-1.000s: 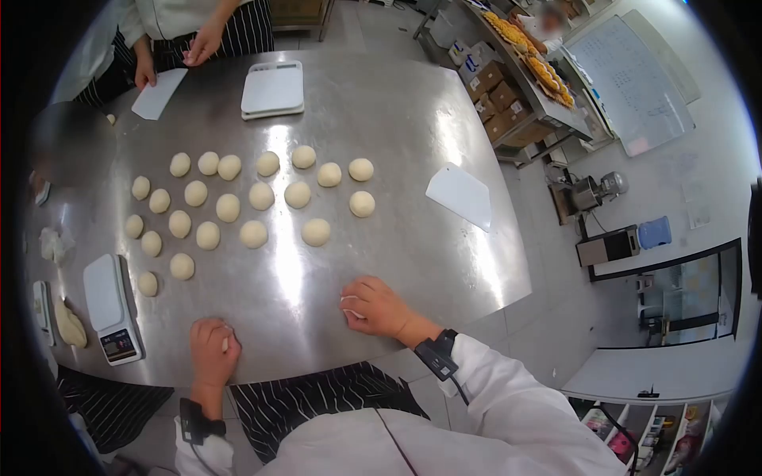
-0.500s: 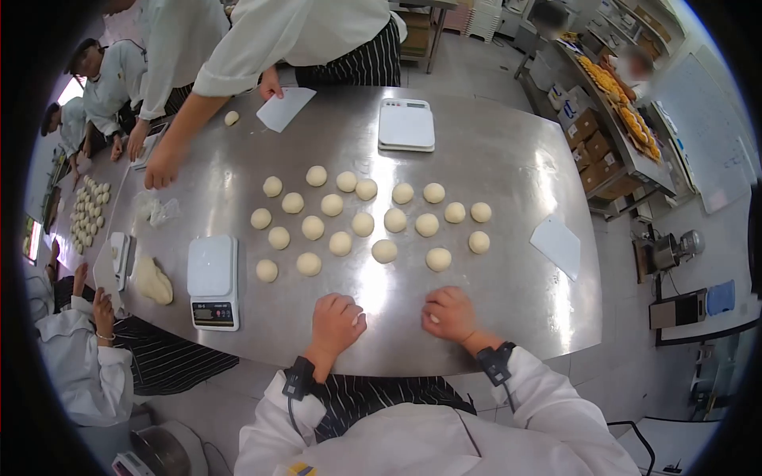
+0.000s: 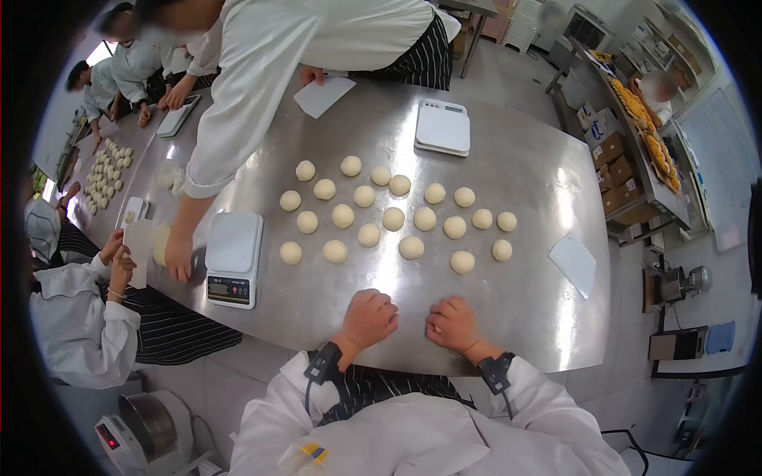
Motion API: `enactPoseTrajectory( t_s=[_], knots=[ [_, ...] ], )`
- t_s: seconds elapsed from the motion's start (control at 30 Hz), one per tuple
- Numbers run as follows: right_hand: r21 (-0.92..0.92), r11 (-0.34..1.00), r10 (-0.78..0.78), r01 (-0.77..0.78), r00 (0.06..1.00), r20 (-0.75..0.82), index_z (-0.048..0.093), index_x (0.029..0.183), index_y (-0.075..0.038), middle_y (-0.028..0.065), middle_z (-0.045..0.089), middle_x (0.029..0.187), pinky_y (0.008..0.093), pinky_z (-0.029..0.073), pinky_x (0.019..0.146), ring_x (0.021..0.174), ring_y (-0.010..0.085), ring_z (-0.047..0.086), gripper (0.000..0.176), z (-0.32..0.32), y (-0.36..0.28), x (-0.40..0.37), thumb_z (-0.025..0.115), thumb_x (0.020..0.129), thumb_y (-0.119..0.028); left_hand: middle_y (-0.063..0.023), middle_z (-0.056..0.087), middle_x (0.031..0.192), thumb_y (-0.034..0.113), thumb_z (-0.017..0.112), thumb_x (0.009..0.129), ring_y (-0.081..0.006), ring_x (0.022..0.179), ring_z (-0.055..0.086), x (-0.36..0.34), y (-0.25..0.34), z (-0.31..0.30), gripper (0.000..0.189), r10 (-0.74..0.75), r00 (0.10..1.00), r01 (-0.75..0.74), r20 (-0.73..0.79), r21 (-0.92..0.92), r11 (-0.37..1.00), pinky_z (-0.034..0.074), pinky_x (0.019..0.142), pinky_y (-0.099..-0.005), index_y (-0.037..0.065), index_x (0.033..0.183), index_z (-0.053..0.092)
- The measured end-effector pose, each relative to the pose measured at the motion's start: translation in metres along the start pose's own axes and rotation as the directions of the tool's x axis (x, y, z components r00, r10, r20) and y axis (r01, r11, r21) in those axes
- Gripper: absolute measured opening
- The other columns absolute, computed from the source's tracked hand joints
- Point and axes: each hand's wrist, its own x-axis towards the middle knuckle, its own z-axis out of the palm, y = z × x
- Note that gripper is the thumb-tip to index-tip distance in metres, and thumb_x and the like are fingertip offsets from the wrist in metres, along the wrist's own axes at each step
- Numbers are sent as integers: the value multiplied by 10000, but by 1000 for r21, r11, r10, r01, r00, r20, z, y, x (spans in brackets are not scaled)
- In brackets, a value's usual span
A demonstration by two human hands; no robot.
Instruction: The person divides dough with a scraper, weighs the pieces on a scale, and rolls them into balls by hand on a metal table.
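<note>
My left hand [image 3: 370, 319] rests on the steel table [image 3: 508, 317] near its front edge, fingers curled. Just to its right, my right hand [image 3: 452, 324] lies with its fingers curled in too. The two hands are a small gap apart. Whatever either hand holds, if anything, is hidden by the fingers. Beyond them, several round white dough balls [image 3: 411, 247] are spread in loose rows across the middle of the table. The nearest one to my right hand [image 3: 462, 262] sits a little beyond its knuckles.
A scale [image 3: 233, 258] stands left, another [image 3: 442, 127] at the back. A white scraper [image 3: 572, 265] lies right. Across the table, a co-worker's arm [image 3: 186, 230] reaches to dough [image 3: 161, 243] at the left; their other hand is by a white sheet [image 3: 324, 96].
The co-worker's arm has come forward to the dough beside the left scale. My hands have moved slightly closer together. The view has shifted, so the table contents appear further right.
</note>
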Motion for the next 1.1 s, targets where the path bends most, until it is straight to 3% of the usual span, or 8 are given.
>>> enactPoseTrajectory(
  t_s=[0.1, 0.4, 0.53, 0.63, 0.7, 0.87, 1.0, 1.1],
  knots=[
    [-41, 997, 60, -61, 997, -39, 635, 760, -129, 9, 612, 884, 385, 476, 787, 869, 231, 586, 163, -27, 19, -14, 708, 616, -112, -37, 573, 828, 116, 699, 618, -262, 834, 571, -11, -21, -16, 145, -27, 994, 32, -104, 50, 998, 465, 743, -395, 110, 733, 611],
    [16, 1000, 18, -19, 998, 64, 608, 700, -125, 21, 584, 848, 354, 483, 793, 872, 225, 584, 92, -5, -37, -28, 695, 678, -143, -52, 564, 830, 96, 686, 629, -291, 859, 557, -34, 30, -9, 137, -68, 991, 74, 113, -45, 996, 453, 759, -430, 112, 698, 568],
    [-64, 997, 47, -49, 998, -31, 600, 701, -124, 13, 591, 864, 349, 483, 796, 874, 218, 581, 86, 0, -2, 0, 685, 694, -135, -68, 562, 876, 102, 696, 643, -306, 859, 554, 0, 10, 5, 145, 16, 1000, -15, -10, 89, 996, 446, 757, -442, 111, 731, 581],
    [-96, 988, 112, -122, 989, -98, 606, 722, -117, 14, 594, 892, 357, 483, 810, 882, 222, 580, 90, -16, 28, -18, 688, 688, -129, -119, 554, 877, 65, 694, 649, -347, 860, 539, -14, -21, -2, 176, -89, 994, 94, -57, 99, 991, 441, 775, -473, 86, 781, 579],
    [33, 996, 79, -77, 994, -76, 591, 761, -110, 39, 583, 936, 402, 478, 802, 905, 261, 575, 118, -22, 37, -38, 681, 688, -129, -127, 551, 876, 54, 678, 661, -355, 857, 530, -34, -40, -11, 173, -79, 995, 89, -66, 161, 983, 433, 779, -476, 66, 797, 570],
    [211, 977, 21, -19, 1000, -5, 567, 709, -79, 80, 565, 900, 403, 469, 822, 932, 287, 556, 101, -28, -1, -70, 662, 674, -86, -190, 606, 863, 93, 628, 767, -398, 860, 546, -47, 5, -48, 83, -140, 970, 138, 200, 26, 990, 427, 813, -491, 28, 805, 594],
    [63, 998, -4, 5, 1000, -8, 543, 661, -98, 53, 483, 795, 363, 440, 757, 821, 242, 501, 158, 9, -17, -25, 662, 669, -202, -201, 627, 913, 88, 636, 766, -400, 873, 565, -22, 19, -8, 81, -219, 919, 216, 327, 47, 975, 443, 821, -490, 26, 809, 607],
    [33, 998, 59, -57, 995, -74, 531, 641, -105, 58, 496, 802, 375, 438, 776, 834, 256, 509, 168, 12, 0, -5, 665, 656, -205, -142, 553, 897, 51, 665, 695, -372, 865, 526, -16, -16, 19, 174, -45, 996, 45, 79, 0, 999, 423, 773, -479, 58, 836, 563]
  ],
)
